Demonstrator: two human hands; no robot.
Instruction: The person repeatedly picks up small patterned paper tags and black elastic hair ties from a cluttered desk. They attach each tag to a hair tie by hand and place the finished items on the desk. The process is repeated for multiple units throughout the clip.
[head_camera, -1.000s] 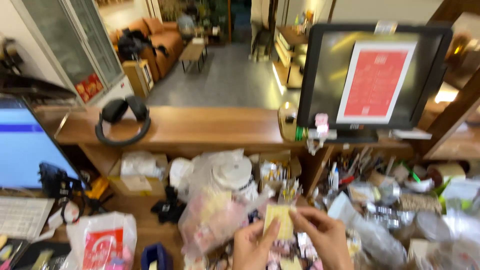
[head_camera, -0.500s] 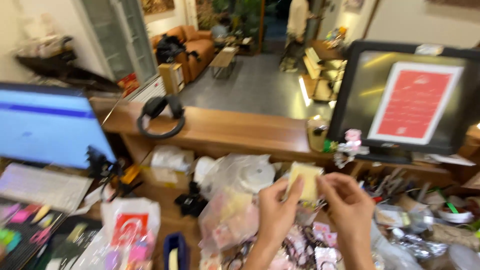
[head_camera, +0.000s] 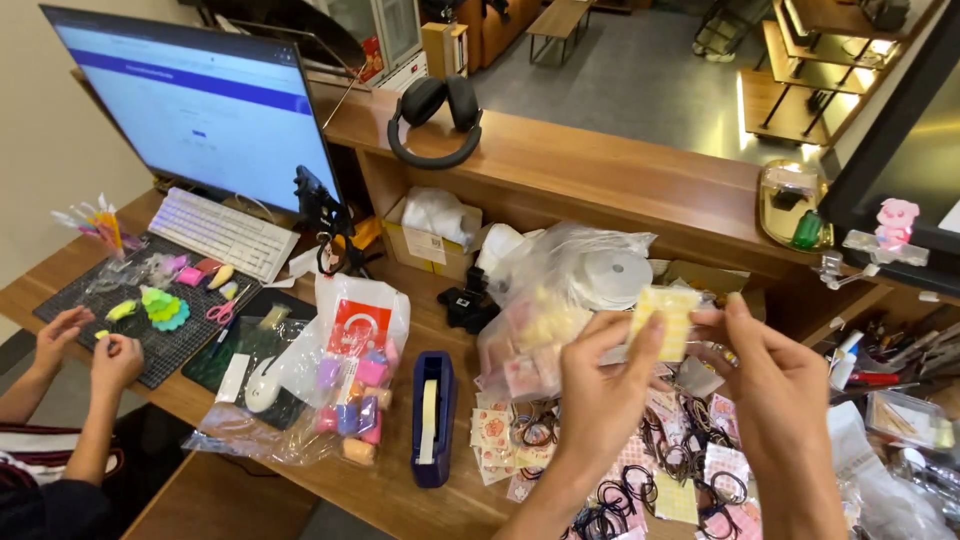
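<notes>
Two hands shared one small pale-yellow sticker sheet (head_camera: 668, 320), upright between them; left hand (head_camera: 600, 395) pinched its left edge; right hand (head_camera: 775, 385) gripped its right edge, equally near.

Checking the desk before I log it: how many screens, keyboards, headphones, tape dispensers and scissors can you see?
Monitors: 2, the lit monitor and the dark screen
White keyboard: 1
Black headphones: 1
Blue tape dispenser: 1
Pink-handled scissors: 1
Total: 6
</notes>
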